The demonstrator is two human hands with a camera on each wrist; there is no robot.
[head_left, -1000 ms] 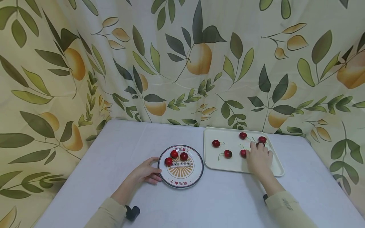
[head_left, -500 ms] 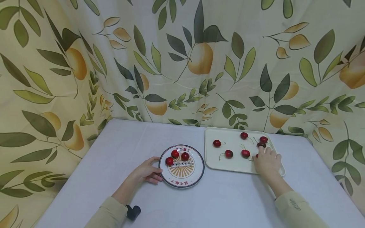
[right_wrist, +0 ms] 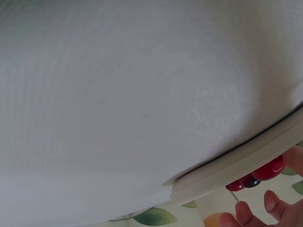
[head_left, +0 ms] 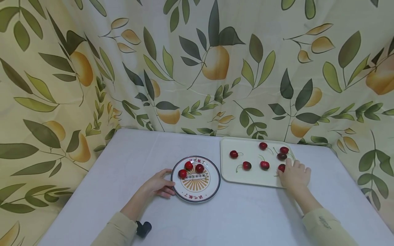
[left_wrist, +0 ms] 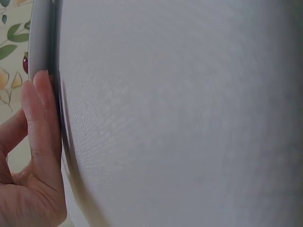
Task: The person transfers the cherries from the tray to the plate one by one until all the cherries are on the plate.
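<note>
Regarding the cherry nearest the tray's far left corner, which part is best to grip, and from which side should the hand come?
Probably the round body of the cherry, pinched from above, at front and back. It lies apart from the other cherries on the tray, leaving finger room, and its thin stem points right, out of that grip.

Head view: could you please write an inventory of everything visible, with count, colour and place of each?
Table: one, white, centre
Tray: one, cream, table's right side
Plate: one, white, dark-rimmed, printed, left of tray
Plate cherries: three, red, upper left of plate
Tray cherries: seven visible, red to dark red, spread out
Curtain: cream, leaf-and-fruit print, behind
Device: one, black, at left wrist
Sleeves: two, beige, bottom
Hands: two, bare; left touching plate's rim, right at tray's right end
</note>
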